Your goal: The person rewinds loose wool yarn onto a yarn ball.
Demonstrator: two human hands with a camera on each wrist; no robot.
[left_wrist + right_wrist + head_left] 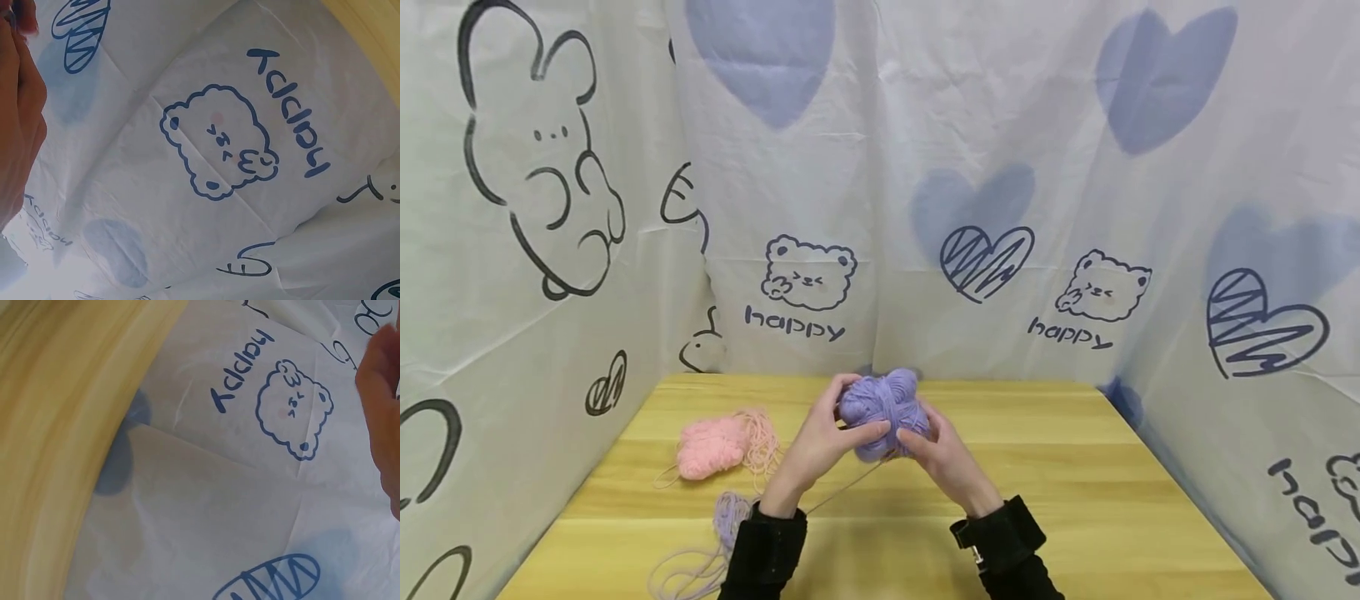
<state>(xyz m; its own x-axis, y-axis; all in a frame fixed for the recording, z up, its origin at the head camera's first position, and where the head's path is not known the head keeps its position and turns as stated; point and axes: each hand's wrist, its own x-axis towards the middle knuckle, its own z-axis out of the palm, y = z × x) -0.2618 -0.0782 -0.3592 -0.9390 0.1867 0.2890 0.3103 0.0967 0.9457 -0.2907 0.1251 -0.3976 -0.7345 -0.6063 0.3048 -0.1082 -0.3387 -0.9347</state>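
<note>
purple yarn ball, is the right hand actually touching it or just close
Touching. The head view shows it: the right hand's thumb lies against the front of the purple yarn ball, with no gap between them.

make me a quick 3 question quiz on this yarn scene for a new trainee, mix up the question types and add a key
1. How many hands hold the purple yarn ball?
2. What colour is the yarn bundle on the table, beyond the loose purple strands? a) green b) pink c) white
3. True or false: the loose purple strands lie to the right of the right hand.

Key:
1. Two: the left hand and the right hand grip it from either side.
2. b) pink.
3. False: they lie on the table's left side.
</note>
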